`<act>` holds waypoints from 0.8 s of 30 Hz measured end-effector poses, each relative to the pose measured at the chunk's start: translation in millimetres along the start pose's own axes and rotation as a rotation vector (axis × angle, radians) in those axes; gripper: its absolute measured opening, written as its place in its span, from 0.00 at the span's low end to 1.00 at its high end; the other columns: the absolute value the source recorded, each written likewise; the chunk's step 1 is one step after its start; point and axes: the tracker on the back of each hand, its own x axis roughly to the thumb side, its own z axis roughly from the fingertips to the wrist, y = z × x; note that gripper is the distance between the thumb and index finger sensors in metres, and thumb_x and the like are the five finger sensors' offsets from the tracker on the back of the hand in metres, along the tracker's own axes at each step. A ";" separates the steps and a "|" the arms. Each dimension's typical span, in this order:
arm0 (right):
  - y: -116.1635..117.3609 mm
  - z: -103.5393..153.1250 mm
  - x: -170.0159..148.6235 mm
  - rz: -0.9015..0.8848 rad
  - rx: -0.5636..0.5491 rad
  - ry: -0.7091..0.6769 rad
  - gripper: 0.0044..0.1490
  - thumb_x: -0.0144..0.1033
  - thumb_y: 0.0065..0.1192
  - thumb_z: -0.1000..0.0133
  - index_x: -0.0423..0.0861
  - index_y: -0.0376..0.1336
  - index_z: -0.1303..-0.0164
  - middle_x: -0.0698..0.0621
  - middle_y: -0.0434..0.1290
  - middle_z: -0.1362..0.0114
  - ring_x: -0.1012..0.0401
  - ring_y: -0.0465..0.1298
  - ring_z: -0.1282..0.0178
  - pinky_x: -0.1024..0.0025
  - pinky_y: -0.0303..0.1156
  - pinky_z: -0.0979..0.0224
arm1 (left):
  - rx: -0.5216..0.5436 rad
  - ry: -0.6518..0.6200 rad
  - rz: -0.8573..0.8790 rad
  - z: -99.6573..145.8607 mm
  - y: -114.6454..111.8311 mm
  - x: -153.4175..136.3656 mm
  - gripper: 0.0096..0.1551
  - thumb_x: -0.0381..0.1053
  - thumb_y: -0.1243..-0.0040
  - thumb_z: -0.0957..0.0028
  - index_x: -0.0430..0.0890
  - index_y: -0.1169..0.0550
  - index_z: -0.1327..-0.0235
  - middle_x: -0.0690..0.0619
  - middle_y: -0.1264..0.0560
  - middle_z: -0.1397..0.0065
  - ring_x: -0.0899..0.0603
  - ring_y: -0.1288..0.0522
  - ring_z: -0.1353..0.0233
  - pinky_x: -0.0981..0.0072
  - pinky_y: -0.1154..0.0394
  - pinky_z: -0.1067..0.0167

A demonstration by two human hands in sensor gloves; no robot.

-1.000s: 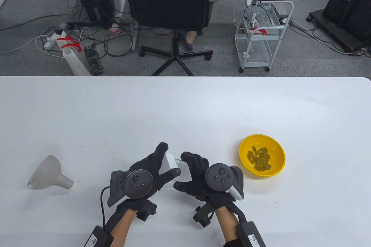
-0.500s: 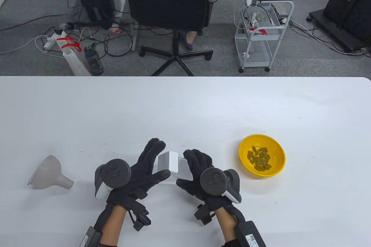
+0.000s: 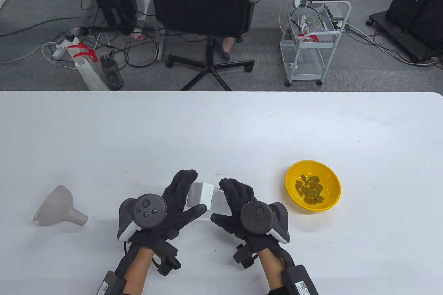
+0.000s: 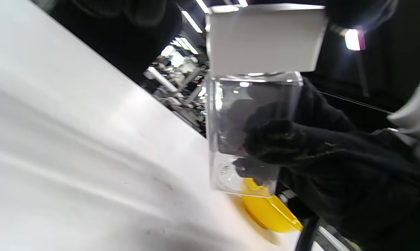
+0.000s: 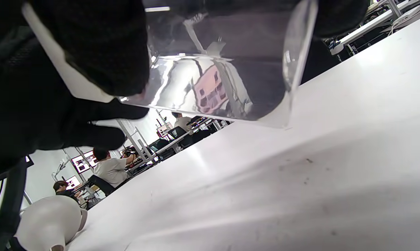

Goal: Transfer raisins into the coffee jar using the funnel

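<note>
Two gloved hands of yours meet low on the white table point(image 3: 221, 125): your right hand point(image 3: 235, 205) grips the clear square coffee jar point(image 3: 218, 202), your left hand point(image 3: 180, 201) grasps its white lid point(image 3: 198, 195), with the grey funnel point(image 3: 59, 206) lying well left and the glossy yellow bowl point(image 3: 332, 184) of raisins point(image 3: 309, 189) just right. From your left wrist, the boxy lid point(image 4: 265, 38) sits on the transparent jar point(image 4: 252, 115), which partly hides the bowl point(image 4: 269, 212). From your right wrist, dark fingers point(image 5: 102, 52) wrap the jar's glossy wall point(image 5: 213, 69), the funnel point(image 5: 49, 223) low left.

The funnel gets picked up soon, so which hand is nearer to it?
Left. The left hand, on the jar lid, sits just right of the funnel; the right hand is farther right, beyond the jar.
</note>
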 end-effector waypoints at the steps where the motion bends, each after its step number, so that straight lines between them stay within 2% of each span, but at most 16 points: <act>1: -0.2 0.0 -0.7 -0.009 0.002 0.000 0.61 0.54 0.75 0.44 0.45 0.40 0.16 0.33 0.51 0.16 0.33 0.56 0.21 0.32 0.63 0.26 | 0.007 -0.020 -0.006 -0.1 0.1 1.1 0.51 0.72 0.47 0.37 0.63 0.58 0.11 0.45 0.63 0.04 0.28 0.52 0.10 0.28 0.48 0.24; 2: -0.4 0.1 -0.8 -0.018 -0.001 0.000 0.61 0.54 0.75 0.44 0.45 0.40 0.16 0.33 0.51 0.16 0.33 0.56 0.21 0.32 0.63 0.26 | 0.028 -0.039 -0.013 -0.5 0.0 2.6 0.48 0.68 0.44 0.36 0.64 0.54 0.11 0.48 0.59 0.04 0.30 0.47 0.11 0.30 0.45 0.24; 3: -0.6 0.0 -0.7 -0.025 -0.004 -0.002 0.61 0.53 0.75 0.44 0.45 0.40 0.16 0.33 0.52 0.16 0.33 0.56 0.21 0.32 0.63 0.26 | 0.035 -0.045 -0.018 -0.8 0.0 3.5 0.47 0.66 0.43 0.36 0.64 0.53 0.11 0.49 0.52 0.04 0.33 0.40 0.13 0.34 0.41 0.25; 5: 0.0 -0.4 -1.3 -0.008 0.010 -0.001 0.61 0.53 0.75 0.45 0.45 0.40 0.16 0.33 0.51 0.16 0.33 0.56 0.21 0.32 0.63 0.26 | 0.060 -0.013 -0.005 -0.7 1.0 4.7 0.47 0.66 0.43 0.35 0.59 0.51 0.10 0.42 0.45 0.07 0.36 0.29 0.23 0.40 0.33 0.29; 6: 0.0 -0.1 -1.8 -0.001 0.012 -0.002 0.61 0.53 0.75 0.45 0.45 0.40 0.16 0.33 0.51 0.16 0.33 0.56 0.21 0.32 0.63 0.26 | 0.082 0.011 -0.020 -0.2 2.0 3.6 0.46 0.67 0.47 0.34 0.55 0.50 0.09 0.36 0.39 0.13 0.39 0.24 0.30 0.44 0.30 0.34; 7: -0.7 -0.1 -2.1 -0.003 0.008 -0.001 0.61 0.53 0.75 0.45 0.45 0.40 0.16 0.33 0.51 0.16 0.33 0.56 0.21 0.32 0.63 0.26 | 0.090 0.032 -0.044 0.8 3.3 0.0 0.48 0.71 0.51 0.35 0.51 0.50 0.09 0.35 0.34 0.18 0.44 0.22 0.35 0.47 0.27 0.38; 9: -2.3 -0.6 -2.8 -0.021 -0.006 0.007 0.61 0.53 0.75 0.44 0.45 0.40 0.16 0.33 0.51 0.16 0.33 0.56 0.21 0.32 0.63 0.26 | 0.095 0.051 -0.042 2.2 5.2 -6.3 0.53 0.77 0.57 0.37 0.46 0.48 0.09 0.43 0.24 0.29 0.48 0.19 0.42 0.49 0.25 0.42; 10: -3.4 -0.7 -3.7 -0.037 -0.015 0.011 0.61 0.54 0.75 0.44 0.45 0.40 0.16 0.33 0.51 0.16 0.33 0.56 0.21 0.32 0.63 0.26 | 0.096 0.054 -0.008 2.4 5.2 -8.6 0.54 0.78 0.58 0.38 0.44 0.47 0.10 0.44 0.23 0.32 0.48 0.18 0.45 0.49 0.25 0.44; 12: -3.9 -0.3 -4.1 -0.057 -0.019 0.011 0.61 0.53 0.75 0.44 0.45 0.40 0.16 0.33 0.51 0.16 0.33 0.56 0.21 0.32 0.63 0.26 | 0.124 0.049 0.016 3.2 5.3 -9.0 0.56 0.79 0.57 0.40 0.46 0.49 0.09 0.42 0.27 0.26 0.45 0.21 0.38 0.45 0.28 0.38; 14: -3.5 0.1 -4.2 -0.044 -0.011 0.008 0.61 0.53 0.75 0.44 0.45 0.40 0.16 0.33 0.51 0.16 0.33 0.56 0.21 0.32 0.63 0.26 | 0.125 0.025 0.008 4.0 5.5 -6.3 0.56 0.79 0.54 0.41 0.53 0.56 0.09 0.38 0.44 0.10 0.34 0.36 0.18 0.34 0.39 0.28; 15: -3.0 0.2 -4.0 -0.036 -0.005 0.006 0.61 0.53 0.75 0.44 0.45 0.40 0.16 0.33 0.51 0.16 0.33 0.56 0.21 0.32 0.63 0.26 | 0.108 0.001 0.003 4.2 5.5 -4.7 0.57 0.78 0.51 0.40 0.56 0.59 0.09 0.40 0.52 0.06 0.31 0.44 0.13 0.30 0.44 0.25; 17: -1.5 0.2 -2.9 -0.031 0.008 -0.002 0.61 0.53 0.75 0.44 0.45 0.40 0.16 0.33 0.52 0.16 0.33 0.56 0.21 0.32 0.63 0.26 | 0.071 -0.057 -0.002 3.9 4.7 -1.3 0.55 0.74 0.45 0.40 0.63 0.61 0.12 0.45 0.63 0.04 0.28 0.53 0.10 0.27 0.49 0.24; 19: -0.1 -0.2 -0.5 -0.040 0.023 -0.021 0.61 0.53 0.75 0.44 0.45 0.40 0.16 0.33 0.51 0.16 0.33 0.56 0.21 0.32 0.63 0.26 | 0.065 -0.081 0.005 2.3 2.9 1.7 0.53 0.68 0.41 0.38 0.65 0.58 0.12 0.49 0.61 0.04 0.30 0.53 0.09 0.27 0.49 0.24; 21: 0.2 -0.4 1.9 -0.039 0.020 -0.028 0.61 0.53 0.75 0.44 0.45 0.40 0.16 0.33 0.51 0.16 0.33 0.57 0.21 0.32 0.63 0.26 | 0.046 -0.074 0.014 0.5 1.1 4.0 0.48 0.63 0.38 0.37 0.64 0.51 0.11 0.49 0.47 0.05 0.33 0.42 0.12 0.31 0.43 0.24; 23: 0.3 0.1 0.9 -0.007 0.034 -0.027 0.61 0.53 0.75 0.44 0.45 0.40 0.16 0.33 0.51 0.16 0.33 0.56 0.21 0.32 0.63 0.26 | 0.082 -0.020 -0.022 1.7 3.4 4.1 0.48 0.64 0.39 0.37 0.60 0.49 0.10 0.43 0.41 0.08 0.30 0.34 0.19 0.36 0.37 0.27; 24: 0.2 0.5 0.7 -0.011 0.032 -0.024 0.61 0.53 0.75 0.45 0.45 0.40 0.16 0.33 0.52 0.16 0.33 0.56 0.21 0.32 0.63 0.26 | 0.083 0.005 -0.050 2.0 4.0 2.6 0.48 0.68 0.43 0.36 0.56 0.49 0.09 0.41 0.36 0.12 0.33 0.29 0.24 0.39 0.33 0.30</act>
